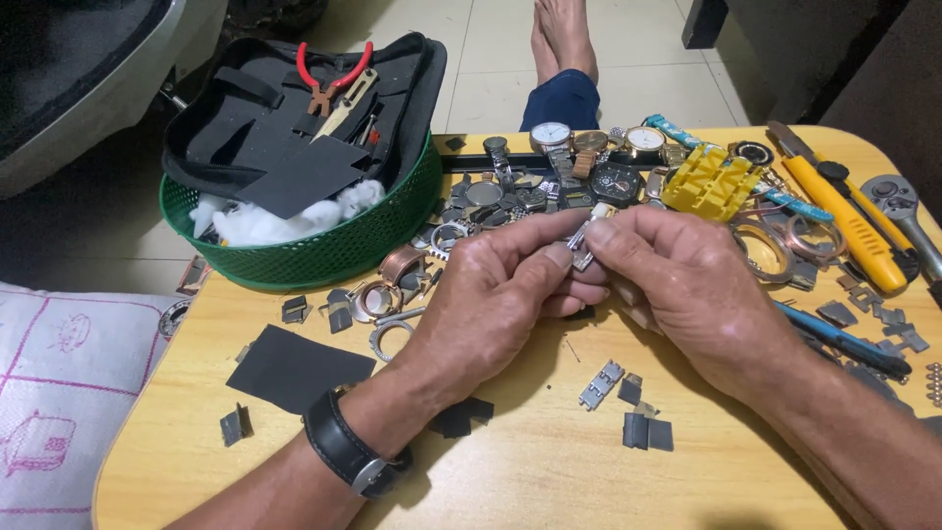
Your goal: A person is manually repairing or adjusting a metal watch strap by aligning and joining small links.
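Wooden table [530, 471]: loose metal band links [601, 384] and dark scraps nearest the edge. Above them, left hand [491, 304], black wristwatch [345, 450] on its wrist, and right hand [687, 285] meet fingertip to fingertip, both pinching one small metal band piece [579, 243] over the table's middle. Beyond: watch cases, yellow holder block [711, 182], yellow-handled tool [849, 221]. Farthest left: green basket [324, 245] holding a black pouch and red pliers [334, 83].
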